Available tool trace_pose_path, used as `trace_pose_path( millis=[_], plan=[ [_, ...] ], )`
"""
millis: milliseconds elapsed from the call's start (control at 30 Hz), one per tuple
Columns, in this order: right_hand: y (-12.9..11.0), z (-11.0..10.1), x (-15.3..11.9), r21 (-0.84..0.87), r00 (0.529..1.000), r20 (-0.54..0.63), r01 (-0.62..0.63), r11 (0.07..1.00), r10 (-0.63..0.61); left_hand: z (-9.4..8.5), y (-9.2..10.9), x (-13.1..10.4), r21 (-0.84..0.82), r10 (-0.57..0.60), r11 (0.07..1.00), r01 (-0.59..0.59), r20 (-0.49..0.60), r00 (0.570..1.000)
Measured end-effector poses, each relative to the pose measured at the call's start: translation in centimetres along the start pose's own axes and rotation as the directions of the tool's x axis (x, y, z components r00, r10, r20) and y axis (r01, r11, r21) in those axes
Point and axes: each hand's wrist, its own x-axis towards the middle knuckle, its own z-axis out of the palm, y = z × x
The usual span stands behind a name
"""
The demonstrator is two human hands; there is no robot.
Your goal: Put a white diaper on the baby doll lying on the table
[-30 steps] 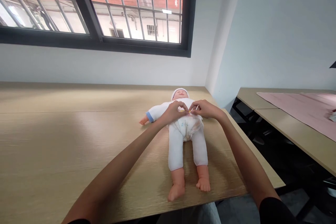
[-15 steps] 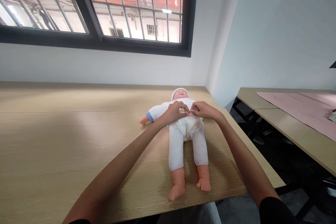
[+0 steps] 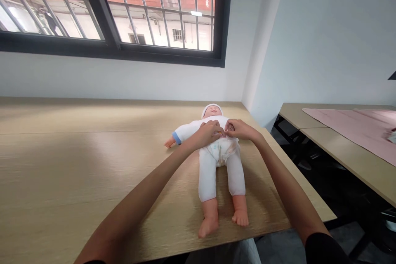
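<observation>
A baby doll (image 3: 207,181) in a white suit and white cap lies on its back, feet toward me. Around its hips is a white diaper (image 3: 220,149) with faint coloured prints. My left hand (image 3: 210,134) bends over the diaper's front waistband, its fingers closed at the band; a bit of yellow shows beneath them. Just to the right, my right hand (image 3: 240,129) pinches the waistband, thumb against fingers. The fingertips of both hands nearly meet and hide most of the band. One doll arm with a blue cuff (image 3: 176,137) stretches out to the left.
The doll rests near the right end of a wooden table (image 3: 77,173), below a barred window (image 3: 161,8). Across a gap on the right, a second table (image 3: 343,144) carries a pink cloth (image 3: 355,126). A wall stands behind the tables.
My left hand has shifted slightly right along the waistband, closer to my right hand, and now covers most of the yellow strip. My right hand and the doll have barely moved.
</observation>
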Motion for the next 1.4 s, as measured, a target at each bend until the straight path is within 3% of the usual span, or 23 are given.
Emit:
trace_pose_path(
  millis=[467, 633, 733, 867, 1133, 1400],
  plan=[
    [1.1, 0.1, 0.5, 0.12, 1.0, 0.008, -0.02, 0.993, 0.019, -0.2, 0.4, 0.2, 0.066, 0.015, 0.998, -0.019, 0.059, 0.998],
    [0.9, -1.2, -0.1, 0.141, 1.0, 0.014, 0.012, 0.99, -0.014, -0.1, 0.0, 0.3, -0.135, -0.016, 0.991, 0.016, 0.006, 1.0],
    [0.6, -2.5, -0.9, 0.161, 0.999, -0.049, -0.015, 0.987, 0.023, 0.1, -0.3, 0.4, -0.231, -0.067, 0.971, 0.056, -0.04, 0.997],
    [0.3, -3.7, -1.6, 0.119, 0.99, -0.122, -0.052, 0.992, 0.066, 0.5, -0.4, 0.4, -0.172, -0.05, 0.985, 0.034, -0.087, 0.995],
    [0.2, -3.8, -1.7, 0.056, 0.99, -0.137, -0.027, 0.998, 0.035, 0.3, 0.1, 0.2, 0.033, 0.058, 0.998, -0.056, -0.045, 0.997],
    [0.3, -4.0, -1.8, 0.055, 0.992, -0.123, -0.022, 0.998, 0.029, 0.0, 0.5, 0.0, -0.046, 0.074, 0.996, -0.078, -0.092, 0.993]
  ],
)
